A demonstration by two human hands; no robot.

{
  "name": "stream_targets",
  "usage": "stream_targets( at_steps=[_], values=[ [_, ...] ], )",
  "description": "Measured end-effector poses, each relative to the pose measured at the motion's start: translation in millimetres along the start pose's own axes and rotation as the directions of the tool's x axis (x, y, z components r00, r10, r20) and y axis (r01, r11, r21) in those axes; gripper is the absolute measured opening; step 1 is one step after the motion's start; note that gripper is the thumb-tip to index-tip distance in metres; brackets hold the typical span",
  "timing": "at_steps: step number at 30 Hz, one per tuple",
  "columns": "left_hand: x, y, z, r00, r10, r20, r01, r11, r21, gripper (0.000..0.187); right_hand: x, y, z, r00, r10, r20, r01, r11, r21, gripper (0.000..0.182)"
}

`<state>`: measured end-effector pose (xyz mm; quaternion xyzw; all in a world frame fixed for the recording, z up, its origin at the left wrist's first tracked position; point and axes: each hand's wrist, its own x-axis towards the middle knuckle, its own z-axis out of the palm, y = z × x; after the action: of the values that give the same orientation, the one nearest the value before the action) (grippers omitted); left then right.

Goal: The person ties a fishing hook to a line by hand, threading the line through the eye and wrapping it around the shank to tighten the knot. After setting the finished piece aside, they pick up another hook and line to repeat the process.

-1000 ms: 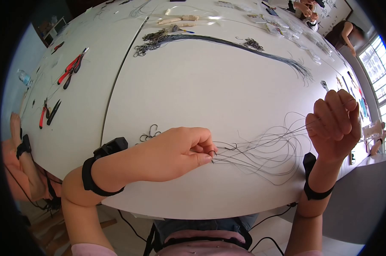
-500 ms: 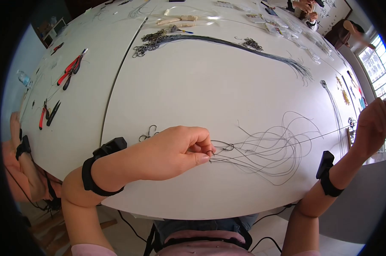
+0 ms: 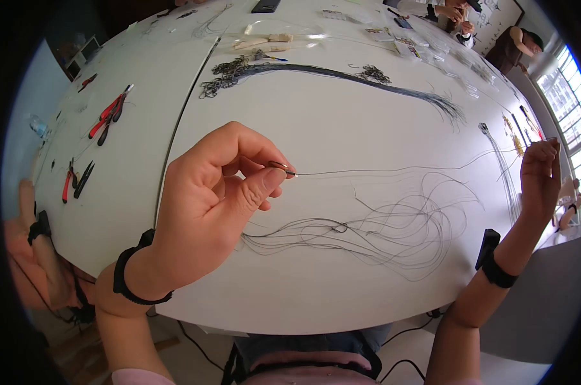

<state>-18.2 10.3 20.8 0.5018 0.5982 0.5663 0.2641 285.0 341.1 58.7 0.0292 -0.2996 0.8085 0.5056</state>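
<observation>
My left hand (image 3: 223, 199) is raised over the near part of the table, thumb and fingers pinched on a small dark fishing hook (image 3: 277, 165). From the hook a thin fishing line (image 3: 380, 169) runs right across the table toward my right hand (image 3: 539, 173). That hand is held up at the right edge, fingers closed on the line; its fingertips are small and hard to make out. Below, a loose tangle of looped lines (image 3: 393, 224) lies on the white table (image 3: 329, 289), its left end partly hidden behind my left hand.
A long bundle of dark lines (image 3: 342, 75) with a pile of hooks (image 3: 223, 74) lies farther back, beside a smaller hook pile (image 3: 374, 74). Red-handled pliers (image 3: 111, 115) and black tweezers (image 3: 84, 179) are at left. Clear packets (image 3: 409, 48) lie back right. A co-worker's arm (image 3: 46, 256) shows at left.
My left hand has lifted up and away from the loose lines, now holding one hook. The line has separated from the tangle and stretches toward my right hand, which has moved slightly left.
</observation>
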Motion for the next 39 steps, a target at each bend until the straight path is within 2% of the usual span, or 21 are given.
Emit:
stream_targets(
  at_steps=[1, 2, 4, 5, 7, 12, 14, 21, 24, 27, 29, 30, 32, 33, 35, 36, 37, 39],
  values=[
    [-2, 0, -3, 0.989, 0.119, -0.088, -0.115, 0.992, 0.055, 0.008, 3, -6, -9, 1.000, 0.002, 0.013, -0.002, 1.000, 0.015, 0.013],
    [-4, 1, -3, 0.981, 0.159, -0.110, -0.150, 0.985, 0.081, 0.006, 6, -12, -21, 0.998, -0.014, -0.065, 0.017, 0.999, 0.042, 0.013],
    [-6, 0, -2, 0.968, 0.228, -0.108, -0.211, 0.966, 0.149, 0.005, 8, -14, -36, 0.981, -0.029, -0.193, 0.049, 0.994, 0.100, 0.014],
    [-8, 0, -1, 0.952, 0.290, -0.094, -0.268, 0.943, 0.197, 0.005, 9, -14, -37, 0.983, -0.024, -0.185, 0.045, 0.993, 0.109, 0.014],
    [-11, 1, 0, 0.947, 0.312, -0.083, -0.286, 0.931, 0.227, 0.009, 11, -13, -35, 0.911, -0.026, -0.412, 0.116, 0.974, 0.194, 0.013],
    [-14, 4, -1, 0.899, 0.434, -0.064, -0.401, 0.872, 0.281, 0.012, 14, -19, -43, 0.904, -0.053, -0.425, 0.146, 0.971, 0.189, 0.013],
    [-16, 6, 1, 0.900, 0.429, -0.079, -0.393, 0.877, 0.276, 0.012, 14, -19, -44, 0.877, -0.137, -0.461, 0.197, 0.977, 0.084, 0.013],
    [-18, 7, 0, 0.892, 0.439, -0.110, -0.395, 0.873, 0.285, 0.012, 17, -18, -54, 0.866, -0.153, -0.476, 0.189, 0.982, 0.028, 0.013],
    [-18, 7, 1, 0.890, 0.441, -0.116, -0.394, 0.872, 0.290, 0.012, 16, -12, -49, 0.829, -0.182, -0.530, 0.205, 0.979, -0.015, 0.013],
    [-18, 8, 2, 0.900, 0.415, -0.135, -0.372, 0.891, 0.262, 0.013, 17, -12, -54, 0.868, -0.174, -0.464, 0.165, 0.984, -0.060, 0.011],
    [-17, 6, 2, 0.893, 0.432, -0.128, -0.389, 0.883, 0.263, 0.013, 15, -1, -43, 0.910, -0.262, -0.321, 0.141, 0.924, -0.355, 0.009],
    [-17, 6, 1, 0.885, 0.449, -0.123, -0.407, 0.875, 0.263, 0.014, 14, 3, -39, 0.910, -0.263, -0.319, 0.143, 0.924, -0.355, 0.009],
    [-17, 8, 4, 0.888, 0.443, -0.126, -0.404, 0.880, 0.249, 0.015, 10, 12, -28, 0.986, -0.141, -0.094, 0.077, 0.869, -0.489, 0.011],
    [-18, 9, 5, 0.891, 0.435, -0.130, -0.399, 0.887, 0.233, 0.015, 7, 19, -20, 0.986, -0.141, -0.094, 0.077, 0.869, -0.489, 0.011],
    [-17, 9, 6, 0.885, 0.448, -0.127, -0.413, 0.881, 0.231, 0.016, 1, 36, -6, 0.995, -0.078, -0.058, 0.019, 0.741, -0.672, 0.013],
    [-17, 9, 6, 0.879, 0.461, -0.123, -0.427, 0.875, 0.229, 0.017, -2, 43, -1, 0.998, -0.057, 0.025, 0.057, 0.669, -0.742, 0.008],
    [-17, 9, 7, 0.879, 0.461, -0.122, -0.427, 0.875, 0.228, 0.017, -5, 52, 5, 0.998, -0.058, 0.024, 0.057, 0.669, -0.742, 0.008],
    [-17, 8, 7, 0.868, 0.481, -0.122, -0.449, 0.866, 0.222, 0.018, -14, 73, 19, 0.987, -0.111, 0.119, 0.151, 0.358, -0.921, 0.009]
  ],
)
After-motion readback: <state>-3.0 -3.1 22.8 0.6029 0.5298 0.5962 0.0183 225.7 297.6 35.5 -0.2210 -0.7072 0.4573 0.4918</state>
